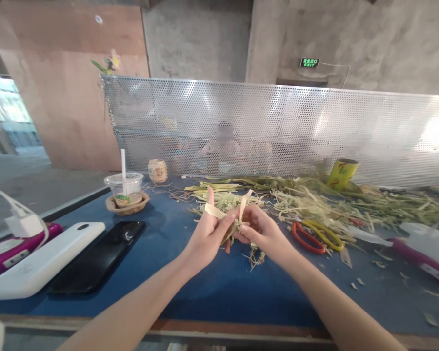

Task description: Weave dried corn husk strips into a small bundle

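Observation:
Both my hands meet above the blue table (212,287) and work a small woven piece of pale leaf strips (237,222). My left hand (207,234) pinches a flat strip between thumb and fingers, with its index finger raised. My right hand (261,229) is closed on the piece from the right, with one strip curling up over its fingers. Frayed strip ends (256,256) hang down beneath the hands. A long heap of green and yellow leaves (314,200) lies just behind them.
Red and yellow scissors (316,235) lie right of my hands. At left are a black phone (98,256), a white power bank (44,265), a plastic cup with straw (125,187) and a twine spool (157,170). A perforated metal screen (278,126) backs the table, with a person behind it.

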`<state>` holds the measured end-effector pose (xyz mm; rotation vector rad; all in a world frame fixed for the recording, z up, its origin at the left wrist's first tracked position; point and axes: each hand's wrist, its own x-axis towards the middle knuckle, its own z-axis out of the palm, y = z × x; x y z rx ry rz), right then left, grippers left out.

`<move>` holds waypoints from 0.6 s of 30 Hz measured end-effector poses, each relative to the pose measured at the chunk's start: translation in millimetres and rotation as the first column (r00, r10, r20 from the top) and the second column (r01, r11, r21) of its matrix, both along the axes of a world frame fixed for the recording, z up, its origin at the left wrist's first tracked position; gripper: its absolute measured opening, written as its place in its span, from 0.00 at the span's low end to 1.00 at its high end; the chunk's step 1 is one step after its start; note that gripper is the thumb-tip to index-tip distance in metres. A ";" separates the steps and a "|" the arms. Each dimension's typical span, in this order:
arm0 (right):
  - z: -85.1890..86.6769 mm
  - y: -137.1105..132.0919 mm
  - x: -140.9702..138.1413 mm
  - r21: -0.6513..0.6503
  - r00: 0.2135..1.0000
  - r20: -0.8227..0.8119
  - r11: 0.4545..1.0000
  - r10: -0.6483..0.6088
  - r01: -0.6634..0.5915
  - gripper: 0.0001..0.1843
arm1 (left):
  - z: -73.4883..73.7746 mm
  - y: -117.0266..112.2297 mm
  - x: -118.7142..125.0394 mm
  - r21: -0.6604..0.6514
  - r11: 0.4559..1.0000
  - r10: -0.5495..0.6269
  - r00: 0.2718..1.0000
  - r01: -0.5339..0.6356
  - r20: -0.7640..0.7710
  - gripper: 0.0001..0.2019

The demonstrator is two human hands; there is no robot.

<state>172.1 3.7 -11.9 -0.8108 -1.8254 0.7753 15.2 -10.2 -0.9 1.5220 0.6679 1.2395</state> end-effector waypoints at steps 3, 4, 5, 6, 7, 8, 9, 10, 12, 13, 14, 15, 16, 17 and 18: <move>-3.2 -2.2 -5.5 -0.107 0.999 -0.018 0.993 0.046 -0.048 0.16 | -2.1 -2.0 1.7 -0.011 1.000 -0.008 1.000 0.007 -0.014 0.49; -3.6 -2.7 -6.7 -0.122 0.998 -0.044 0.991 0.055 -0.060 0.15 | -2.6 -2.9 2.3 -0.015 1.000 -0.018 1.000 0.018 -0.016 0.48; -3.6 -3.2 -7.5 -0.133 0.995 -0.066 0.988 0.074 -0.082 0.14 | -3.1 -3.9 2.8 -0.017 0.999 -0.029 0.999 0.029 -0.017 0.48; -3.0 -3.8 -7.8 -0.143 0.992 -0.075 0.983 0.106 -0.116 0.13 | -3.4 -4.9 3.1 -0.013 0.999 -0.040 0.999 0.039 -0.020 0.47; -2.1 -4.6 -7.8 -0.149 0.988 -0.071 0.977 0.140 -0.150 0.13 | -3.7 -5.8 3.0 -0.001 0.999 -0.042 0.999 0.042 -0.029 0.46; -1.1 -5.5 -7.6 -0.148 0.984 -0.060 0.974 0.165 -0.172 0.13 | -3.8 -6.6 2.5 0.021 0.999 -0.033 0.998 0.034 -0.047 0.45; 0.0 -6.5 -7.3 -0.139 0.984 -0.047 0.974 0.173 -0.178 0.13 | -3.8 -7.3 1.6 0.053 0.999 -0.009 0.997 0.013 -0.072 0.45; 0.8 -7.5 -7.1 -0.123 0.986 -0.032 0.979 0.161 -0.164 0.13 | -3.7 -7.8 0.4 0.091 0.996 0.030 0.994 -0.020 -0.105 0.44; 1.0 -9.3 -7.5 -0.070 0.995 0.004 0.993 0.099 -0.098 0.13 | -2.8 -8.4 -2.3 0.175 0.981 0.122 0.973 -0.088 -0.194 0.42; 0.5 -9.9 -8.0 -0.039 0.998 0.028 0.997 0.061 -0.060 0.13 | -2.1 -8.6 -3.4 0.218 0.969 0.167 0.957 -0.115 -0.238 0.40; -0.5 -10.2 -8.8 -0.011 0.998 0.055 1.000 0.027 -0.027 0.13 | -1.3 -8.8 -4.2 0.259 0.957 0.206 0.940 -0.135 -0.272 0.39; -1.7 -10.3 -9.6 0.015 0.997 0.083 1.000 0.001 -0.003 0.13 | -0.5 -9.0 -4.4 0.293 0.944 0.239 0.925 -0.150 -0.295 0.39; -2.9 -10.1 -10.5 0.034 0.994 0.105 0.999 -0.014 0.011 0.13 | 0.1 -9.2 -4.2 0.316 0.934 0.266 0.915 -0.167 -0.303 0.39; -4.0 -9.8 -11.1 0.047 0.992 0.120 0.999 -0.021 0.016 0.13 | 0.5 -9.4 -3.6 0.322 0.929 0.283 0.911 -0.183 -0.299 0.39; -4.7 -9.3 -11.5 0.051 0.991 0.132 0.998 -0.028 0.021 0.13 | 0.7 -9.3 -2.8 0.307 0.930 0.292 0.914 -0.202 -0.282 0.40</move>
